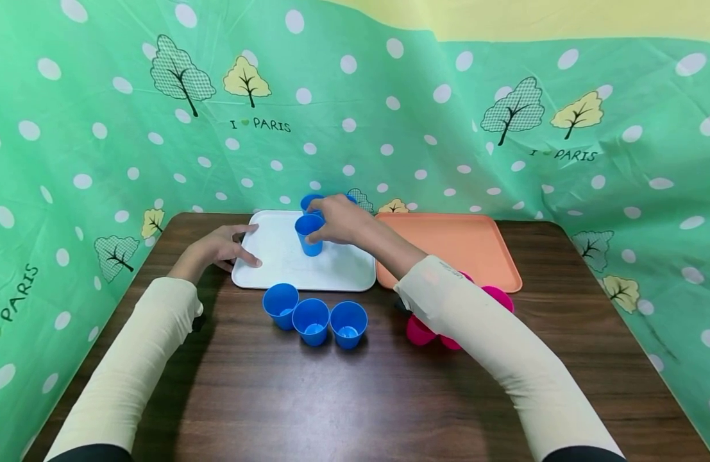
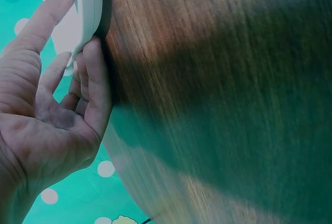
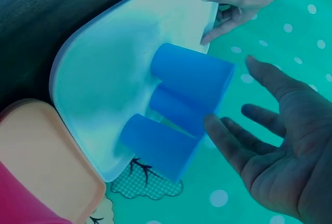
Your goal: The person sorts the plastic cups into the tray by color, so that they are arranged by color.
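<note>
My left hand (image 1: 219,247) grips the left edge of a white tray (image 1: 274,269), thumb over the rim and other fingers at its side; the left wrist view shows this hand (image 2: 57,94) close up. Three blue cups stand upright on the tray; the front one (image 1: 308,236) is plainest in the head view. My right hand (image 1: 343,220) hovers beside their rims, partly hiding the cups behind. In the right wrist view the fingers of this hand (image 3: 285,141) are spread, a fingertip close to a blue cup (image 3: 194,73), nothing held.
Three more blue cups (image 1: 312,323) stand on the dark wooden table (image 1: 274,404) before the white tray. An orange tray (image 1: 447,237) lies to the right. Several pink cups (image 1: 419,330) are partly hidden under the right forearm. A green dotted cloth (image 1: 343,96) hangs behind the table.
</note>
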Tool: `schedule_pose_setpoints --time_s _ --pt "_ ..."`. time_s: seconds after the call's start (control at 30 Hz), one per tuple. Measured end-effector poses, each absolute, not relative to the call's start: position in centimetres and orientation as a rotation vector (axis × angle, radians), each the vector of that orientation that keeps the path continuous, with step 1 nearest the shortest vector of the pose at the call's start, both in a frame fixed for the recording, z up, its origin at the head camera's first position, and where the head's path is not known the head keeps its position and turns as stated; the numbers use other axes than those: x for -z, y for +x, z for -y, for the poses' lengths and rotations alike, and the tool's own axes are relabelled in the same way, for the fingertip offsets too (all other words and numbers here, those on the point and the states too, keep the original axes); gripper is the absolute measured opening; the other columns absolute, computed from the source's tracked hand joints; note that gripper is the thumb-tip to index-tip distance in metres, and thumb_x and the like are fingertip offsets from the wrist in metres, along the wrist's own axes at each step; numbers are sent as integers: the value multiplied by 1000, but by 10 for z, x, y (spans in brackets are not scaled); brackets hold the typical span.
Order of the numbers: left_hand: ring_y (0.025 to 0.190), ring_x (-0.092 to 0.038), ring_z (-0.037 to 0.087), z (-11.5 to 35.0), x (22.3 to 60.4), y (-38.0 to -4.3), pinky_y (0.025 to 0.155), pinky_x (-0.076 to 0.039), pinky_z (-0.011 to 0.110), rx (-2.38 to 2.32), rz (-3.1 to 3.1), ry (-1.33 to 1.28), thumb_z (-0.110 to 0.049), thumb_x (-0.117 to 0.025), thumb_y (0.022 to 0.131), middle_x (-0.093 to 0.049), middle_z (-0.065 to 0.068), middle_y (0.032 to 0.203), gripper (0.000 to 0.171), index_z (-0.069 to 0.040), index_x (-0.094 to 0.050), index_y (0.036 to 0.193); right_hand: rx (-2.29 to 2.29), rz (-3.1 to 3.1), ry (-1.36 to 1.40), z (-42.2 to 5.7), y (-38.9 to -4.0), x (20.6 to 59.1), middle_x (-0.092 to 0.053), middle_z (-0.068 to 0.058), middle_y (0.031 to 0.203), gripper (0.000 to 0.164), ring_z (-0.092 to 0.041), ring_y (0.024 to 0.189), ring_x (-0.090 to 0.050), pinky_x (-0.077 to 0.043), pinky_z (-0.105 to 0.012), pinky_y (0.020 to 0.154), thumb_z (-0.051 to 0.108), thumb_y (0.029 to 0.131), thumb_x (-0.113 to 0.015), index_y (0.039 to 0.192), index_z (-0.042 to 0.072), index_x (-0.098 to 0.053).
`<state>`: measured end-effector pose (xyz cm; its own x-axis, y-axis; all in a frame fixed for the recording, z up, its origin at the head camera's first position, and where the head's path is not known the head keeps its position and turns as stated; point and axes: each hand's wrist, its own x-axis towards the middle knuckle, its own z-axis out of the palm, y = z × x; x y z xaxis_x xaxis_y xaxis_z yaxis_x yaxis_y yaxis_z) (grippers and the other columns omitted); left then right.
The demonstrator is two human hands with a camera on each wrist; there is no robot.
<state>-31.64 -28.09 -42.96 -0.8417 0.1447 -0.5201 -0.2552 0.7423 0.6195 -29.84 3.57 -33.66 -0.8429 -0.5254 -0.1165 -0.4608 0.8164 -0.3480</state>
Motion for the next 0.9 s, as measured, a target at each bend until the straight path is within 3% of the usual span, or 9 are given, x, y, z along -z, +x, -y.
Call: schedule_pose_setpoints --time_s 0.33,0.67,0.9 --pt "139 -56 47 283 432 -317 106 -65 59 -957 -2392 -79 -28 -98 90 -31 38 172 119 -23 -22 182 435 -2833 -779 -35 -279 327 -69 -14 154 65 -32 137 -69 -67 -45 102 44 103 -84 158 13 -66" --pt "142 -56 48 282 432 -317 108 -64 61 -971 -2384 -78 -27 -98 91 -30 38 173 119 -24 -21 182 412 -2834 -816 -31 -260 324 -71 -9 156 64 -30 142 -68 -67 -50 104 49 103 -83 156 17 -68" --pt "140 -56 48 281 431 -316 109 -63 63 -987 -2377 -88 -26 -96 93 -31 38 172 117 -24 -21 182 416 -2799 -877 -26 -246 325 -75 -8 149 62 -28 131 -74 -69 -47 97 50 103 -83 152 15 -72"
